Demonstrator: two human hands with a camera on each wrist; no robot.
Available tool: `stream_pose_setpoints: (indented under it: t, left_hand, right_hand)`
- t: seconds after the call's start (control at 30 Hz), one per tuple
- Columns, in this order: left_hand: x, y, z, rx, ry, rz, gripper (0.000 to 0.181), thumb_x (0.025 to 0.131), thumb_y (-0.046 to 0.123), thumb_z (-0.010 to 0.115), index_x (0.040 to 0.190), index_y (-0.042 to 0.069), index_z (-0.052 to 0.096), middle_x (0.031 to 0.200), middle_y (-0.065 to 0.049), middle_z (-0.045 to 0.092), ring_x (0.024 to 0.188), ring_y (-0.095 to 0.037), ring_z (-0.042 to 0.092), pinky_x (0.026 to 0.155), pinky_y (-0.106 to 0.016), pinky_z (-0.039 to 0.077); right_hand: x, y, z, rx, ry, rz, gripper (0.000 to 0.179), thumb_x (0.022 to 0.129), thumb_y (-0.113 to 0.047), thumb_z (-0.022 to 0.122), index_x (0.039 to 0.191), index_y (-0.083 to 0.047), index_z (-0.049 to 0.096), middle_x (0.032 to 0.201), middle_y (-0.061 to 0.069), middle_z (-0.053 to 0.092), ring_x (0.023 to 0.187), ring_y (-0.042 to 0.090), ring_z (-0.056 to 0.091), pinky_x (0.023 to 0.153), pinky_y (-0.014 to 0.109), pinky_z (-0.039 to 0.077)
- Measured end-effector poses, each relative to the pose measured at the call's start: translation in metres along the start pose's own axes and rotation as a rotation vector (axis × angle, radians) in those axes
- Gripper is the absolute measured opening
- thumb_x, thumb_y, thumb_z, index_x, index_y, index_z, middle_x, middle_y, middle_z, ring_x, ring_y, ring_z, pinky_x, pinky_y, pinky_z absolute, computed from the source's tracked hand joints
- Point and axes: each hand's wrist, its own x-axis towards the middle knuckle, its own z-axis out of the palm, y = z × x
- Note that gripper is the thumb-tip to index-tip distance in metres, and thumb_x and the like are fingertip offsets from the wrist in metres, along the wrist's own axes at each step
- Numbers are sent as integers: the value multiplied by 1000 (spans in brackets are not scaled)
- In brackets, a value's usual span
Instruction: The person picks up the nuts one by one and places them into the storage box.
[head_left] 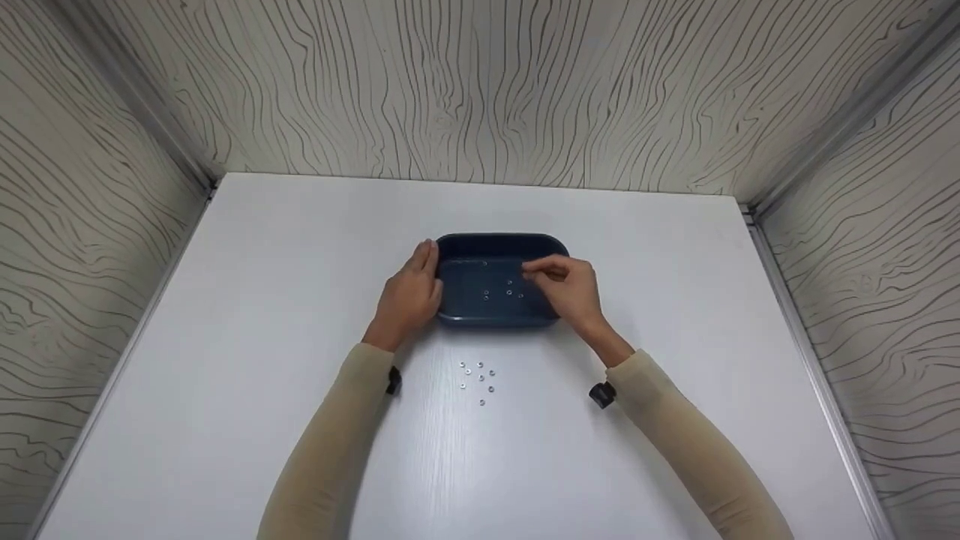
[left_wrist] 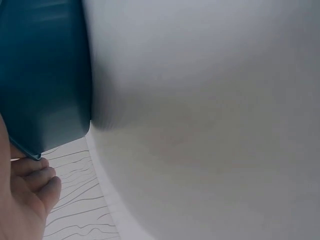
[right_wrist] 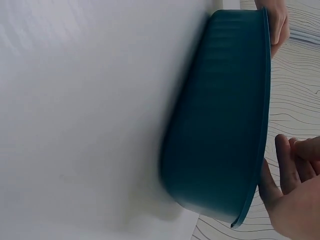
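Observation:
A dark blue plastic basin (head_left: 499, 322) rests on the white table, with several tiny metal nuts (head_left: 509, 292) scattered over its floor. My left hand (head_left: 411, 296) grips the basin's left end, thumb and fingers at the rim; in the left wrist view its fingers (left_wrist: 37, 180) are bent by the rim corner. Over the basin's right part is my right hand (head_left: 566, 289), thumb and forefinger tips brought together. I cannot tell whether a nut is between them. In the right wrist view, one lower finger (right_wrist: 269, 182) of that hand lies right at the rim.
Several more small nuts (head_left: 481, 378) lie loose on the white table (head_left: 637, 465) in front of the basin. Wood-grain patterned panels (head_left: 480, 90) stand behind the table and on both sides, with metal rails (head_left: 817, 337) along the side edges.

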Motion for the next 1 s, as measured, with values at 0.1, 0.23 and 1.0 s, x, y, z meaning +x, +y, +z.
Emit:
stream_pose_setpoints:
  t: [0.1,0.23,1.0]
  left_hand:
    - [0,0,0,-4,-4,-2,63,107,24,36,164,-1,27,172,-19,33,160,-31,33,127,-45,38]
    - [1,1,-1,-4,-9,-3,62,108,24,36,164,-1,28,172,-18,32,160,-31,33,126,-45,39]
    - [0,3,-3,28,24,7,61,108,23,42,163,-2,32,169,-18,38,154,-32,45,124,-44,42]
  right_hand:
    - [-5,-8,-1,-13,5,-8,17,94,9,67,107,10,77,109,26,78,105,41,77,84,11,58]
    - [-8,-7,-3,-41,17,-19,16,94,7,68,106,7,78,110,24,78,106,40,76,85,8,55]
    - [-34,18,4,-133,-116,-175,15,92,0,75,102,-8,83,105,7,82,94,22,78,84,27,64]
